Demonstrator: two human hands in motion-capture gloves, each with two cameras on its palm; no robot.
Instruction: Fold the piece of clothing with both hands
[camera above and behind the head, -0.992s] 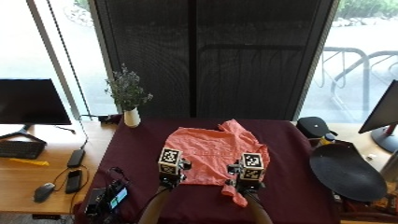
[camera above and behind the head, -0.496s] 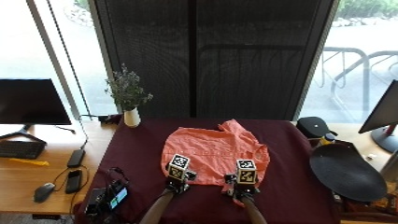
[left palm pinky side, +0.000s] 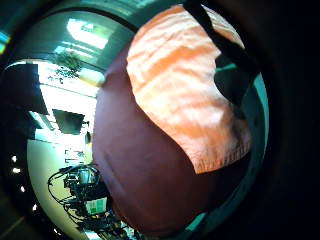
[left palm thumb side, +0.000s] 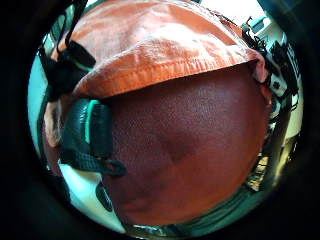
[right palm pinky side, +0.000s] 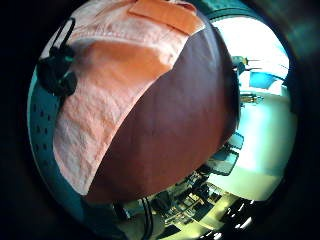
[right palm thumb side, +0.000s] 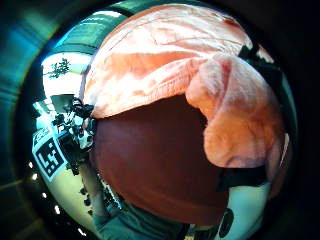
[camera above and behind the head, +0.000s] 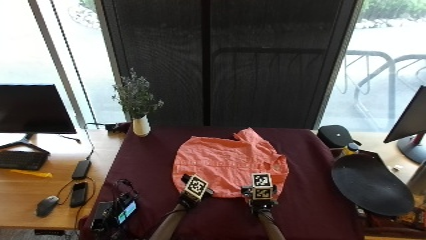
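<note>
Desk (camera above and behind the head: 146, 165) under a dark maroon cloth, both hands at its near edge. Salmon-orange shirt (camera above and behind the head: 226, 165) spread flat on the cloth just beyond the hands, its near hem at their fingertips, collar end on the far side, one sleeve bunched up toward the far right of the hands. Left hand (camera above and behind the head: 192, 191) at the hem's left part, right hand (camera above and behind the head: 262, 194) at the hem's right part, the two apart with a stretch of hem between them. Left thumb side palm view: hem edge runs straight across just past the palm, a black-gloved finger (left palm thumb side: 92, 132) curled beside the cloth; grip on the hem probably there but not clearly seen, so cannot tell. Right thumb side palm view: a folded lump of shirt fabric (right palm thumb side: 240, 115) sits right against the palm, looks bunched in the fingers, again not sure. Well off to the right of the hands, a round black dish-shaped object (camera above and behind the head: 369, 182). Far left of the hands, a small white vase (camera above and behind the head: 140, 126) with a leafy sprig. Left of the desk, a keyboard (camera above and behind the head: 20, 160), monitor (camera above and behind the head: 33, 110), mouse (camera above and behind the head: 46, 206).
</note>
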